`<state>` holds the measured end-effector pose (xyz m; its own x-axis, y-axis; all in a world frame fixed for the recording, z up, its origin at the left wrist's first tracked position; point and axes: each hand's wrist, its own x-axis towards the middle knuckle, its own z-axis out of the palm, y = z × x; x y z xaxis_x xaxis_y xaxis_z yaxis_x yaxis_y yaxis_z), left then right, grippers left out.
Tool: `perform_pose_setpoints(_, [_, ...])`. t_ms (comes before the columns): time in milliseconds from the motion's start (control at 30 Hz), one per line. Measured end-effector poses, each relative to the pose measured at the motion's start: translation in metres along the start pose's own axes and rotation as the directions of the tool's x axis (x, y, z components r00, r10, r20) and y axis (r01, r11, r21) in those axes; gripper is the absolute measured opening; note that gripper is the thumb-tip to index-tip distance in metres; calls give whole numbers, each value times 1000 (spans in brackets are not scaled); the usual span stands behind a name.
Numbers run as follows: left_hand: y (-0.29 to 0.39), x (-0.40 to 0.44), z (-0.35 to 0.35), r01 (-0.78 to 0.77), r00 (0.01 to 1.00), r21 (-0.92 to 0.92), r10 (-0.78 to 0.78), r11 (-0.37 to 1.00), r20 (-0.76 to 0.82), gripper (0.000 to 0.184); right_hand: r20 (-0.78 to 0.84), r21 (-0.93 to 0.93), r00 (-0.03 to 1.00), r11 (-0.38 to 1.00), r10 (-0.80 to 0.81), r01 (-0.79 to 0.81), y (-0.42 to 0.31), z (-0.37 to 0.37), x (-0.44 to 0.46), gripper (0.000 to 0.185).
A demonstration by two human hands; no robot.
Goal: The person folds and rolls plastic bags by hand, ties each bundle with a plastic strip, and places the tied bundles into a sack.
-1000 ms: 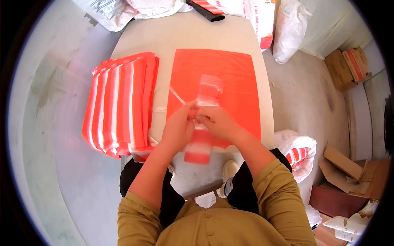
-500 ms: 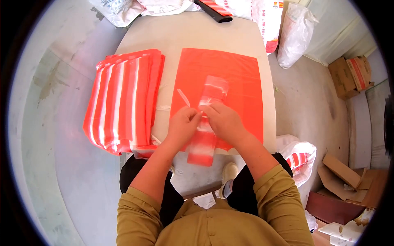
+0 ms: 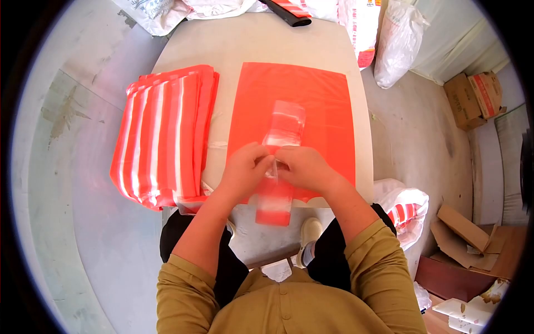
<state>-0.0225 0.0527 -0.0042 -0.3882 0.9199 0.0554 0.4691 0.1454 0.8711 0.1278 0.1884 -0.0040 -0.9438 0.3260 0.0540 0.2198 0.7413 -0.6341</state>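
A folded red-and-white striped plastic bundle (image 3: 274,205) lies slanting under my hands, its lower end jutting past the table's front edge. Around its middle my left hand (image 3: 245,171) and my right hand (image 3: 305,168) meet with bent fingers, pinching a thin whitish strip (image 3: 271,169) between them. Beneath the bundle is a flat red plastic sheet (image 3: 322,111). To the left rests a thick stack of striped red-and-white bags (image 3: 161,136).
The pale table (image 3: 222,42) has white sacks (image 3: 359,28) and a black-ended striped roll (image 3: 292,16) at its far edge. A white bag with striped bundles (image 3: 401,214) stands right of my knee. Cardboard boxes (image 3: 473,100) sit on the floor at right.
The loose white strip that stuck up left of the bundle no longer shows; it is now drawn in between my fingers. Both hands stay close together at the bundle's middle.
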Motion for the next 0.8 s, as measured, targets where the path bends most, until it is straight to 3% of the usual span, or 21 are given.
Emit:
perform_pose_setpoints(133, [-11,1,3,152,988,-238,-148,959,36,10,-165,-87,981,992,-102,89,-4,2,-2,11])
perform_pose_setpoints(233, [-12,3,4,148,988,-223,-151,963,1,11,-298,-90,948,992,-109,86,7,10,1,14])
perform_pose_setpoints(367, [-14,2,3,109,993,74,-104,991,-60,12,-398,-50,915,997,-69,54,9,7,1,19])
perform_pose_setpoints(433, [-22,3,2,69,996,322,-49,944,-70,11,-329,-173,942,985,-72,14,18,5,-1,21])
perform_pose_setpoints(567, [-33,0,3,28,994,540,35,841,-106,10,-167,-288,985,954,40,-87,24,0,-8,23])
perform_pose_setpoints(667, [-39,0,7,38,996,579,17,815,-89,11,-225,-132,973,989,42,-73,17,-2,-6,23])
perform_pose_setpoints(767, [-29,0,7,52,996,580,-2,813,-86,12,-261,208,962,978,79,-24,10,6,0,25])
perform_pose_setpoints(800, [-25,0,6,58,997,585,-14,809,-79,12,-190,332,968,939,162,-92,8,9,2,25])
